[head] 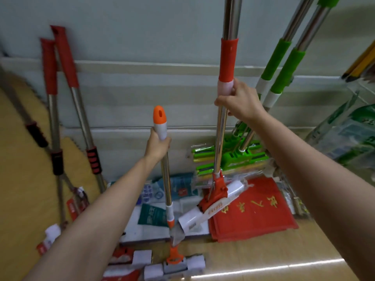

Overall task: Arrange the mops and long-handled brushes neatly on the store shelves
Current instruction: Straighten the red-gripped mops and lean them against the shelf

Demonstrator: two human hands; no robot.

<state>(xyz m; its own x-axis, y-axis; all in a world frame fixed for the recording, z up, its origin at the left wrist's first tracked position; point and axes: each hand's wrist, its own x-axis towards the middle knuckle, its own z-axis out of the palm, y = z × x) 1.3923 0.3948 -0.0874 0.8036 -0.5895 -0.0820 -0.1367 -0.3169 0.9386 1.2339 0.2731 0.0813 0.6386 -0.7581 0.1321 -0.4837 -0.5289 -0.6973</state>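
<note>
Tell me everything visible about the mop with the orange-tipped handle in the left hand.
The mop with the orange-tipped handle stands nearly upright. It has a rounded orange cap with a hanging slot, a white grip, a shiny metal shaft, a white-and-orange collar lower down, then an orange bracket on a white sponge head at floor level. The left hand grips it just under the cap. Its lower shaft passes in front of packaged goods on the floor.

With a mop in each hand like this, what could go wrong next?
1. The red mop head in the right hand sits tilted among loose packets and a red mat; it may snag or shove them.
2. Its pole stands close to the leaning green mops and could knock them.
3. The left hand grips the orange-tipped mop high up, so its head may swing.
</note>
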